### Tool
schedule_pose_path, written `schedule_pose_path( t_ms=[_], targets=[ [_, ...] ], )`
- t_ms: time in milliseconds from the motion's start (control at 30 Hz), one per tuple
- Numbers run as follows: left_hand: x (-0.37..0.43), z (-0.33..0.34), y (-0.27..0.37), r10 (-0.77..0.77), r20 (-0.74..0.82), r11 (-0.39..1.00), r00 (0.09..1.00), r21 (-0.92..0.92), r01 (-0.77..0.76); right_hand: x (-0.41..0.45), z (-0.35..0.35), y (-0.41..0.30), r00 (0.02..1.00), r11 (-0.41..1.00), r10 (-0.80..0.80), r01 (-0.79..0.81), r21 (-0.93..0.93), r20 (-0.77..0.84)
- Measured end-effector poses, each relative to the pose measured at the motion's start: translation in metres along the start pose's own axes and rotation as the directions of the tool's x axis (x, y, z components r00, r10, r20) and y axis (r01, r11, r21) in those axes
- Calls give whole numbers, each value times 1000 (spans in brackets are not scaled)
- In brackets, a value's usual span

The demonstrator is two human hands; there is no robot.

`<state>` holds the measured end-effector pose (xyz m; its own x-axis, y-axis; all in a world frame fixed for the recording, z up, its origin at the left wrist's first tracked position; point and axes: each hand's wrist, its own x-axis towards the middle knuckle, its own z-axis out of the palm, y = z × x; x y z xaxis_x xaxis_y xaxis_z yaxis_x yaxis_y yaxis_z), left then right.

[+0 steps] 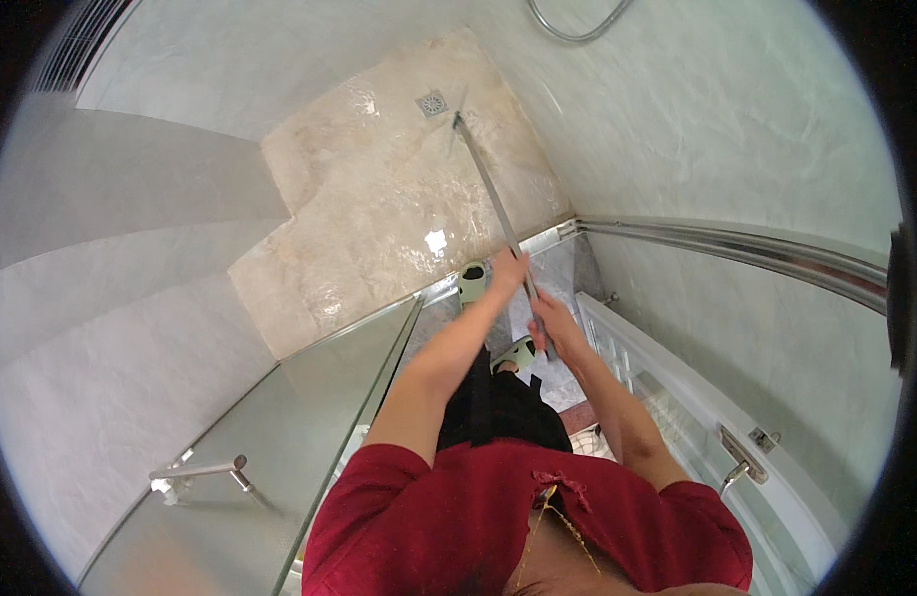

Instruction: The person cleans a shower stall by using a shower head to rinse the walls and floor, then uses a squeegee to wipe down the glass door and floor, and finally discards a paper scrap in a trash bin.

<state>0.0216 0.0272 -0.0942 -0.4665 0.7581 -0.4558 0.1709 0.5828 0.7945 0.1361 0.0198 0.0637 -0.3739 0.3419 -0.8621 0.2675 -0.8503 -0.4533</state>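
Observation:
Both my hands grip the long grey pole [491, 186] of a floor squeegee. My left hand [510, 270] is wrapped around the pole above the shower threshold. Closer to my body, my right hand [559, 326] holds it near its lower end. The squeegee head [457, 121], thin and slightly blurred, rests at the far end beside a square metal floor drain [431, 104]. Wet, shiny beige stone-look flooring [369, 194] spreads around it.
A glass shower panel [339, 395] with a metal bar [197, 469] stands at left. To the right are a white-framed door [674, 372] with a lever handle [741, 469] and a metal rail [741, 249]. A raised threshold [440, 289] lies before my green clogs [472, 280]. A shower hose [577, 36] hangs ahead.

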Motion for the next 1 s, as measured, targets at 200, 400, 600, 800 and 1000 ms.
schedule_pose_path(
  t_ms=[200,400,600,800,1000],
  targets=[
    [-102,66,-31,-273,272,889,923,-296,350,-68,-38,60,956,950,281,-265,166,-81],
    [-21,44,-28,-89,-48,982,995,161,95,15,-26,40,997,997,73,-72,28,-23],
    [80,-31,-18,-206,137,962,969,207,175,67,14,-36,994,996,53,-46,-74,99],
    [-41,24,5,-56,-122,996,991,-82,47,-25,-28,-3,994,967,100,-108,-232,-47],
    [-89,-6,-12,-333,306,548,892,-707,447,-8,-48,69,849,118,-462,344,-931,255]
  ],
)
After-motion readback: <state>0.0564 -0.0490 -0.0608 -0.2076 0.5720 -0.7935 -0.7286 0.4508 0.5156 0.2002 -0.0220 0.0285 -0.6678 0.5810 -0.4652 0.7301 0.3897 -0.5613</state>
